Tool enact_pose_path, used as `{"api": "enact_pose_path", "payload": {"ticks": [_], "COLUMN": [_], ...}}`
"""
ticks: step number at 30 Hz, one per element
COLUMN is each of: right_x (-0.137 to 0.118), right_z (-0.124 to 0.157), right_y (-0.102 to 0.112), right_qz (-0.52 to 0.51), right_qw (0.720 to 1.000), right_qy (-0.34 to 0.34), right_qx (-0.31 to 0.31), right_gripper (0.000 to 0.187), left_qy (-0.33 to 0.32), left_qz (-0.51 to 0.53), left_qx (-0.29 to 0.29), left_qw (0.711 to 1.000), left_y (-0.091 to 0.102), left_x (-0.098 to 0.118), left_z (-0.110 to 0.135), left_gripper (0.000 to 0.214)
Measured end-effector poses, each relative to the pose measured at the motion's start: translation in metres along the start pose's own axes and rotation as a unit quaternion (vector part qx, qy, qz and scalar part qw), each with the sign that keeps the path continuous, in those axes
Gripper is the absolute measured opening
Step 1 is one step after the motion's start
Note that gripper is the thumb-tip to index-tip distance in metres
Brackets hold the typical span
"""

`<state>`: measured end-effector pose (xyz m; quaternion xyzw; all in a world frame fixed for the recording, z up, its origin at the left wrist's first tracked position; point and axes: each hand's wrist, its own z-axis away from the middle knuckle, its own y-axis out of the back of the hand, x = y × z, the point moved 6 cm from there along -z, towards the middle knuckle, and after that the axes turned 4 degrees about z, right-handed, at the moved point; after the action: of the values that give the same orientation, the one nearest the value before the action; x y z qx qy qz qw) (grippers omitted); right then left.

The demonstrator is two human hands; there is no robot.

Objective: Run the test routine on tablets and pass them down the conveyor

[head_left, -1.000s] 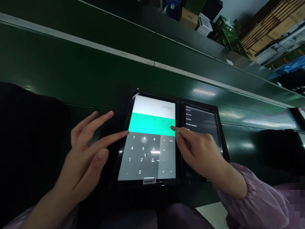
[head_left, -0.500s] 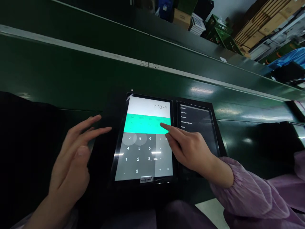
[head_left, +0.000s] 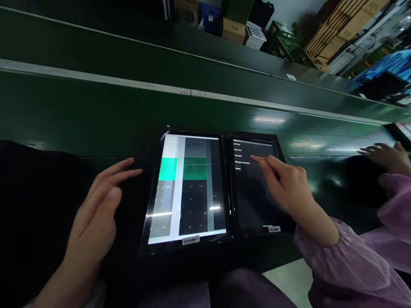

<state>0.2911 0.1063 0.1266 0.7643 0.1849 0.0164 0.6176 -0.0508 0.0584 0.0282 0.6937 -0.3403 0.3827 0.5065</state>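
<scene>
Two black tablets lie side by side on a dark green conveyor belt (head_left: 96,111). The left tablet (head_left: 188,188) shows a calculator screen mid-transition, with green and grey panels sliding sideways. The right tablet (head_left: 253,184) shows a dark menu with white lines of text. My right hand (head_left: 285,184) hovers over the right tablet, index finger stretched out to the menu lines near its top. My left hand (head_left: 96,209) rests just left of the left tablet, fingers spread, holding nothing. White barcode stickers sit on the lower edge of each tablet.
Another person's hand (head_left: 385,156) and purple sleeve reach in at the right edge. Cardboard boxes (head_left: 334,42) and green crates (head_left: 289,47) are stacked beyond the belt. A white strip (head_left: 96,79) runs along the belt's far rail.
My right hand left the calculator tablet and moved right over the menu tablet. The calculator screen began sliding away. My left hand drew back off the left tablet's edge. Another hand appeared at right.
</scene>
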Motion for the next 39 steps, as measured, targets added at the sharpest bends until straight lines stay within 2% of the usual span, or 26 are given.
{"api": "enact_pose_path", "payload": {"ticks": [3, 5, 7, 10, 14, 18, 21, 26, 29, 32, 35, 37, 39], "right_x": [0.010, 0.011, 0.009, 0.004, 0.006, 0.014, 0.021, 0.022, 0.016, 0.004, -0.009, -0.016, -0.020], "right_z": [0.001, 0.002, 0.005, 0.013, 0.027, 0.041, 0.049, 0.051, 0.044, 0.037, 0.031, 0.030, 0.028], "right_y": [-0.004, -0.003, 0.004, 0.015, 0.024, 0.035, 0.039, 0.031, 0.024, 0.015, 0.004, -0.004, -0.008], "right_qz": [0.008, 0.008, 0.006, -0.006, -0.028, -0.039, -0.063, -0.086, -0.097, -0.120, -0.134, -0.139, -0.123], "right_qw": [1.000, 1.000, 1.000, 0.998, 0.996, 0.994, 0.993, 0.995, 0.995, 0.989, 0.976, 0.966, 0.962], "right_qy": [-0.019, -0.017, 0.001, 0.027, 0.033, 0.021, -0.006, -0.005, 0.024, 0.078, 0.136, 0.163, 0.186], "right_qx": [-0.011, -0.011, 0.020, 0.064, 0.079, 0.103, 0.100, 0.058, 0.020, -0.033, -0.101, -0.144, -0.158], "right_gripper": [0.044, 0.049, 0.051, 0.049, 0.046, 0.035, 0.033, 0.036, 0.035, 0.033, 0.033, 0.034, 0.034], "left_qy": [0.079, 0.119, 0.144, 0.157, 0.180, 0.177, 0.168, 0.228, 0.255, 0.246, 0.227, 0.200, 0.167], "left_qz": [0.044, 0.032, 0.040, 0.038, -0.036, -0.115, -0.110, -0.050, -0.052, -0.062, -0.062, -0.064, -0.076], "left_qx": [0.013, -0.002, -0.018, -0.042, -0.100, -0.152, -0.144, -0.088, -0.085, -0.088, -0.092, -0.094, -0.105], "left_qw": [0.996, 0.992, 0.989, 0.986, 0.978, 0.966, 0.969, 0.968, 0.962, 0.963, 0.968, 0.973, 0.977], "left_y": [0.001, -0.001, -0.006, -0.015, -0.031, -0.043, -0.043, -0.040, -0.042, -0.043, -0.041, -0.039, -0.037], "left_x": [0.011, 0.016, 0.020, 0.026, 0.033, 0.036, 0.034, 0.038, 0.046, 0.048, 0.042, 0.036, 0.032], "left_z": [-0.012, -0.022, -0.036, -0.063, -0.096, -0.108, -0.108, -0.104, -0.101, -0.102, -0.103, -0.105, -0.106], "left_gripper": [0.024, 0.030, 0.038, 0.053, 0.076, 0.091, 0.091, 0.074, 0.071, 0.070, 0.068, 0.065, 0.063]}}
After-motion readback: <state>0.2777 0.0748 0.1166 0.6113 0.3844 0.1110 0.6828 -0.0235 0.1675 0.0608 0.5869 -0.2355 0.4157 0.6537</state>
